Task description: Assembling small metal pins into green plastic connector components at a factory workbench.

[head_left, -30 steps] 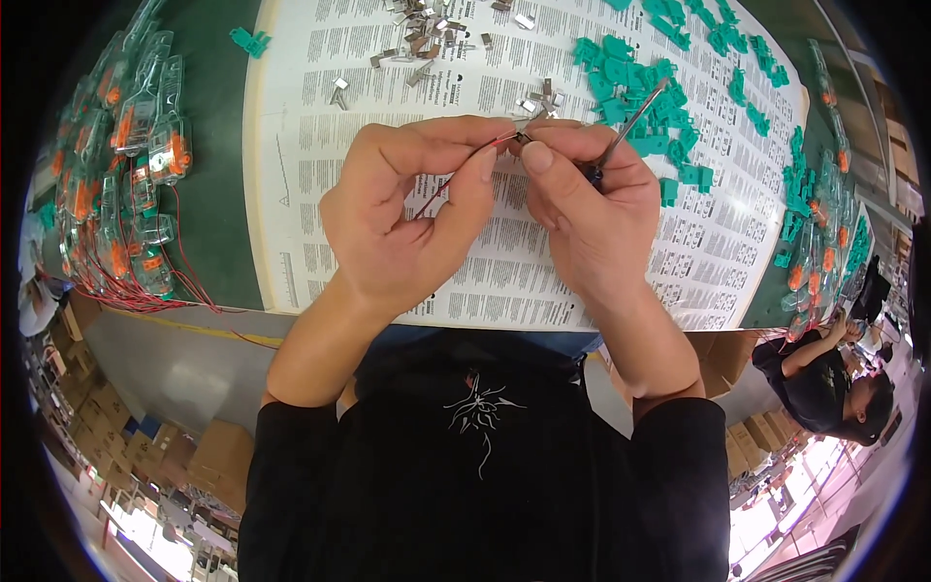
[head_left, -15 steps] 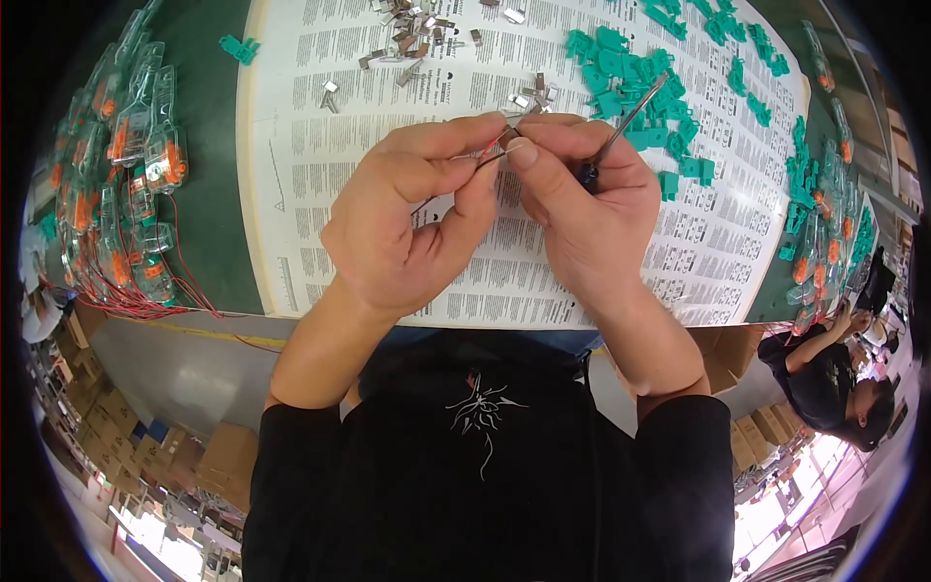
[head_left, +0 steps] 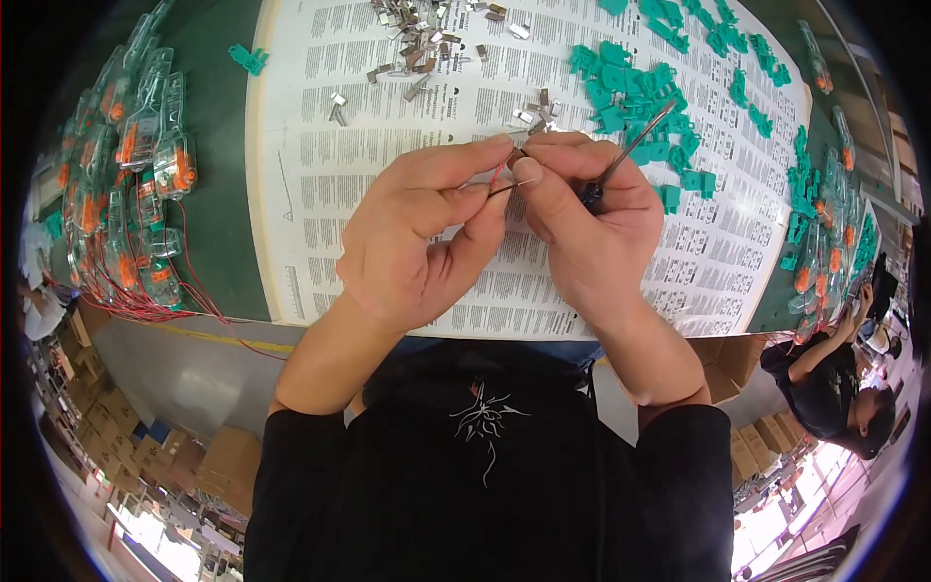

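My left hand is closed, pinching a thin red wire and a dark wire between thumb and fingers. Fingertip to fingertip with it, my right hand pinches the wire ends together with a tiny piece mostly hidden by the fingers. A screwdriver also lies across my right hand, its dark handle tucked in the fingers and its metal shaft pointing up and to the right. Just beyond the fingertips is a small group of metal clips. Green plastic parts lie in a heap past the screwdriver.
Printed white paper covers the green table. More metal clips are scattered at the far side. Clear plastic housings with orange parts and red wires pile up at left, others at right. A person works at far right.
The view has shifted slightly, so the table and hands appear a little lower. Both hands stay pinched together over the wires, with the screwdriver still in the right one.
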Demonstrator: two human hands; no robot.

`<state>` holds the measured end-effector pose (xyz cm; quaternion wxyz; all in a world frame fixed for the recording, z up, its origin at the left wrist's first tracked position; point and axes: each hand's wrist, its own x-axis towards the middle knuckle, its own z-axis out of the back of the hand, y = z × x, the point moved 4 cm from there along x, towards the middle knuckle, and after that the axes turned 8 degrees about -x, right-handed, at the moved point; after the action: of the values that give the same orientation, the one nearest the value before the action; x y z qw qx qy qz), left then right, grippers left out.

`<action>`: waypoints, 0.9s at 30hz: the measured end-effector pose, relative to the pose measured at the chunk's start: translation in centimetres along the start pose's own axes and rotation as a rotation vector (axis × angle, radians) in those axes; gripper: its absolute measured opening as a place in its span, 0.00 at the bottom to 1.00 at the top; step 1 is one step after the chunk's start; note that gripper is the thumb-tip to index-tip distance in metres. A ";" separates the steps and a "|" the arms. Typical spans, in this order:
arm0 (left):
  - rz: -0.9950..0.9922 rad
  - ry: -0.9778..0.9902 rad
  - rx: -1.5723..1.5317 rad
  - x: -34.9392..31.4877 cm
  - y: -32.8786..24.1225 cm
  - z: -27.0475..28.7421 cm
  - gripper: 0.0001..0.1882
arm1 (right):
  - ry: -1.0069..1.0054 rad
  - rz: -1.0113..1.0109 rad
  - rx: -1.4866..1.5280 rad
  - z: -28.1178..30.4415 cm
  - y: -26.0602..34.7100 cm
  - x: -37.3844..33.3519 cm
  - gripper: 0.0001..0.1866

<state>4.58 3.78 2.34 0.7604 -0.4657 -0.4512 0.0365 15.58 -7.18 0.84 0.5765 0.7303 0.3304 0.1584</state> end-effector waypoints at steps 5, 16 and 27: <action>-0.004 0.003 -0.003 0.1 -0.1 0.0 0.16 | 0.004 0.005 -0.016 0.2 -0.1 0.0 0.08; 0.021 0.056 -0.001 0.1 -0.1 0.1 0.16 | 0.032 0.240 -0.261 -0.1 0.7 -0.2 0.06; 0.070 0.065 -0.179 0.6 0.1 0.3 0.14 | 0.100 0.527 -0.462 0.0 1.1 -0.2 0.08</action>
<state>4.70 4.30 2.71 0.7284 -0.5481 -0.4111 0.0073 15.74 -7.47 1.97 0.6489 0.6320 0.1139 0.4081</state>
